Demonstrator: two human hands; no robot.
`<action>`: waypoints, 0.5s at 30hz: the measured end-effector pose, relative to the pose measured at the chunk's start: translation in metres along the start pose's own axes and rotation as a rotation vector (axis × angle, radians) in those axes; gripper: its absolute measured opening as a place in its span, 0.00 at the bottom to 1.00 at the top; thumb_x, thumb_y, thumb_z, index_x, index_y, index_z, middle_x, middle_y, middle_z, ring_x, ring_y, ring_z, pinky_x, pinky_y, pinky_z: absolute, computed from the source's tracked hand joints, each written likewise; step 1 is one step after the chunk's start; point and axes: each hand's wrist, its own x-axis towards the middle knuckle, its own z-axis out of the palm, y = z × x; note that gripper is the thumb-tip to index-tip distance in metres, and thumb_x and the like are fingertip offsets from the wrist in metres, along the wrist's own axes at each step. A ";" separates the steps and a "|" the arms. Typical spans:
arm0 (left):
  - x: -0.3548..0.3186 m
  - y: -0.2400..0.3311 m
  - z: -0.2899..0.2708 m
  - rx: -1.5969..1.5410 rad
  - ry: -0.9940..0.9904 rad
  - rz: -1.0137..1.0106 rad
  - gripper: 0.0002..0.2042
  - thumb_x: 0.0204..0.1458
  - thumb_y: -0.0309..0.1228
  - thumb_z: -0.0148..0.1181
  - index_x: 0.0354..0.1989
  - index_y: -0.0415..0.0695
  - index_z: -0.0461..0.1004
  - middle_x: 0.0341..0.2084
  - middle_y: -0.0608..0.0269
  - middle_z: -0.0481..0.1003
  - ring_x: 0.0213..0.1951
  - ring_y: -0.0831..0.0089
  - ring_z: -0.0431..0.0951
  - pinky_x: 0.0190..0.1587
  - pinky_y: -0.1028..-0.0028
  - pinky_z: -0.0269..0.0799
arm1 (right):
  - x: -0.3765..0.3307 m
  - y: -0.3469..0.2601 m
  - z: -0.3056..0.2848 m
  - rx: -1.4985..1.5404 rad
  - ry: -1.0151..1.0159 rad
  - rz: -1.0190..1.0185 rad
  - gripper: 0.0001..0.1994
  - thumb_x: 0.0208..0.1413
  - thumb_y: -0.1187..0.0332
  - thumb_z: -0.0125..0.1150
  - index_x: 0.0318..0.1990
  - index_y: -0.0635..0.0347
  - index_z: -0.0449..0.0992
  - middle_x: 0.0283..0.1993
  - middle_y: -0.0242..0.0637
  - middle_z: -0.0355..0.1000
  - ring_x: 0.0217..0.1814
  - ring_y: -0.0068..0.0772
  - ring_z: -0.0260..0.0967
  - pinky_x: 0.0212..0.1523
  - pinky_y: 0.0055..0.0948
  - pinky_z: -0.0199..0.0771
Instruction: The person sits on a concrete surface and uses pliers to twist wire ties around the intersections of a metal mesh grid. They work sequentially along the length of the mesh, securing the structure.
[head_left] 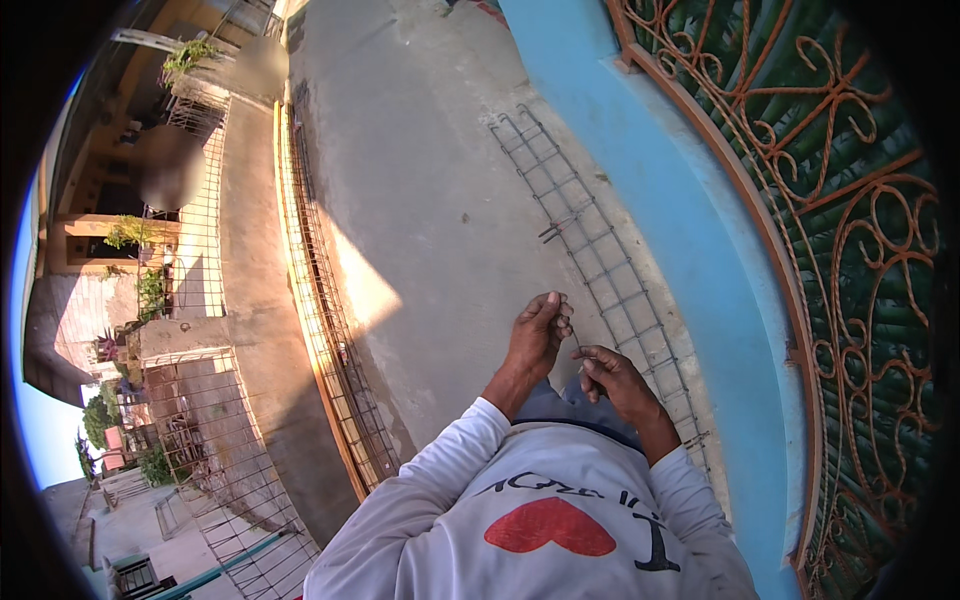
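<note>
In front of my torso, both of my hands are raised over the grey pavement. My left hand (541, 335) is closed, thumb pressed to the fingers, on a thin dark wire (574, 336). Just below and to its right, my right hand (615, 380) pinches the lower end of the same wire. Past my hands, a ladder-like grid of steel rebar (607, 262) lies on the ground along the right side. Neither hand touches that grid.
A blue wall (690, 210) topped by a rusty scrollwork fence (800, 200) borders the right. Along the left lie long wooden boards (312, 300) beside a bundle of rebar (335, 290). Farther left stand a low wall, wire mesh fencing (215, 440) and houses.
</note>
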 end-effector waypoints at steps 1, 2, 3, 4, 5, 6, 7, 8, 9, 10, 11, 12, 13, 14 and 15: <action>0.003 0.006 -0.005 -0.025 -0.018 -0.007 0.08 0.66 0.36 0.56 0.41 0.44 0.73 0.29 0.68 0.74 0.26 0.81 0.69 0.32 0.79 0.69 | 0.007 0.003 0.004 0.051 -0.009 0.019 0.11 0.71 0.63 0.51 0.49 0.57 0.76 0.23 0.23 0.61 0.22 0.14 0.56 0.22 0.18 0.59; 0.006 0.011 -0.011 -0.054 -0.037 -0.014 0.08 0.66 0.36 0.56 0.42 0.44 0.73 0.29 0.68 0.74 0.26 0.81 0.69 0.32 0.79 0.69 | 0.013 0.003 0.008 0.098 -0.018 0.039 0.11 0.71 0.63 0.51 0.50 0.57 0.76 0.23 0.23 0.61 0.22 0.14 0.55 0.23 0.18 0.59; 0.010 0.016 -0.017 -0.084 -0.056 -0.021 0.08 0.66 0.36 0.56 0.42 0.44 0.73 0.28 0.68 0.74 0.26 0.81 0.69 0.31 0.79 0.69 | 0.019 0.002 0.015 0.130 -0.048 0.079 0.11 0.71 0.63 0.51 0.50 0.57 0.76 0.24 0.23 0.61 0.22 0.14 0.55 0.23 0.18 0.58; 0.012 0.023 -0.025 -0.115 -0.070 -0.050 0.09 0.66 0.36 0.56 0.41 0.44 0.73 0.28 0.69 0.73 0.26 0.81 0.69 0.31 0.79 0.68 | 0.025 0.001 0.023 0.163 -0.079 0.119 0.11 0.71 0.63 0.51 0.50 0.57 0.76 0.24 0.23 0.61 0.22 0.14 0.54 0.23 0.18 0.58; 0.015 0.031 -0.032 -0.147 -0.085 -0.078 0.09 0.66 0.37 0.56 0.40 0.44 0.72 0.27 0.70 0.73 0.26 0.81 0.69 0.31 0.79 0.68 | 0.033 -0.001 0.031 0.195 -0.109 0.159 0.11 0.71 0.63 0.51 0.50 0.57 0.76 0.24 0.23 0.61 0.22 0.14 0.53 0.23 0.18 0.57; 0.018 0.040 -0.040 -0.179 -0.100 -0.107 0.09 0.66 0.37 0.56 0.40 0.44 0.72 0.27 0.70 0.72 0.26 0.81 0.68 0.31 0.80 0.68 | 0.042 -0.004 0.038 0.131 -0.101 0.160 0.10 0.71 0.63 0.51 0.50 0.56 0.76 0.24 0.22 0.60 0.22 0.14 0.52 0.23 0.18 0.57; 0.023 0.047 -0.052 -0.189 -0.124 -0.087 0.09 0.66 0.37 0.56 0.42 0.43 0.72 0.28 0.69 0.73 0.26 0.81 0.69 0.32 0.79 0.69 | 0.052 -0.007 0.047 0.067 -0.093 0.162 0.10 0.71 0.64 0.51 0.49 0.56 0.76 0.24 0.22 0.60 0.22 0.14 0.51 0.23 0.18 0.56; 0.028 0.057 -0.063 -0.198 -0.147 -0.065 0.10 0.66 0.37 0.57 0.45 0.43 0.73 0.30 0.68 0.74 0.27 0.81 0.70 0.33 0.79 0.70 | 0.063 -0.010 0.055 0.003 -0.086 0.162 0.10 0.70 0.64 0.51 0.49 0.56 0.76 0.24 0.22 0.60 0.22 0.14 0.51 0.23 0.19 0.56; 0.034 0.069 -0.074 -0.207 -0.170 -0.044 0.12 0.66 0.38 0.57 0.47 0.42 0.73 0.31 0.66 0.76 0.28 0.81 0.71 0.33 0.79 0.71 | 0.077 -0.014 0.063 -0.072 -0.043 0.154 0.09 0.70 0.65 0.51 0.48 0.56 0.77 0.24 0.22 0.59 0.23 0.14 0.51 0.24 0.19 0.57; 0.041 0.082 -0.085 -0.030 -0.125 -0.024 0.15 0.65 0.38 0.58 0.51 0.41 0.73 0.35 0.63 0.77 0.30 0.79 0.73 0.36 0.77 0.73 | 0.092 -0.020 0.070 -0.147 0.000 0.145 0.09 0.70 0.65 0.52 0.48 0.57 0.77 0.24 0.22 0.59 0.23 0.14 0.51 0.24 0.20 0.57; 0.044 0.103 -0.083 0.144 -0.082 -0.015 0.17 0.65 0.39 0.58 0.55 0.39 0.72 0.38 0.61 0.78 0.32 0.77 0.75 0.38 0.76 0.74 | 0.105 -0.020 0.074 -0.218 0.053 0.143 0.09 0.69 0.66 0.52 0.47 0.57 0.77 0.24 0.22 0.58 0.24 0.14 0.51 0.25 0.20 0.58; 0.048 0.124 -0.088 0.316 -0.043 0.000 0.21 0.65 0.40 0.59 0.58 0.38 0.72 0.41 0.58 0.80 0.33 0.75 0.77 0.41 0.74 0.76 | 0.120 -0.018 0.078 -0.313 0.117 0.112 0.09 0.69 0.66 0.52 0.47 0.58 0.77 0.25 0.24 0.60 0.25 0.15 0.53 0.26 0.22 0.60; 0.055 0.138 -0.105 0.451 -0.020 0.013 0.22 0.64 0.41 0.60 0.59 0.37 0.72 0.43 0.55 0.80 0.36 0.72 0.79 0.43 0.73 0.77 | 0.138 -0.010 0.076 -0.407 0.180 0.081 0.09 0.68 0.66 0.53 0.47 0.59 0.76 0.26 0.25 0.61 0.25 0.16 0.55 0.28 0.23 0.63; 0.063 0.149 -0.127 0.584 0.002 0.026 0.24 0.63 0.42 0.60 0.61 0.36 0.71 0.46 0.52 0.80 0.39 0.68 0.80 0.46 0.71 0.77 | 0.154 -0.002 0.074 -0.503 0.243 0.051 0.09 0.68 0.66 0.53 0.47 0.59 0.76 0.26 0.27 0.63 0.26 0.18 0.58 0.30 0.24 0.65; 0.070 0.159 -0.151 0.718 0.023 0.040 0.26 0.62 0.43 0.61 0.62 0.35 0.71 0.48 0.50 0.80 0.41 0.65 0.82 0.48 0.69 0.77 | 0.169 0.005 0.070 -0.591 0.307 0.025 0.09 0.67 0.66 0.53 0.47 0.59 0.76 0.28 0.29 0.66 0.28 0.21 0.62 0.33 0.27 0.67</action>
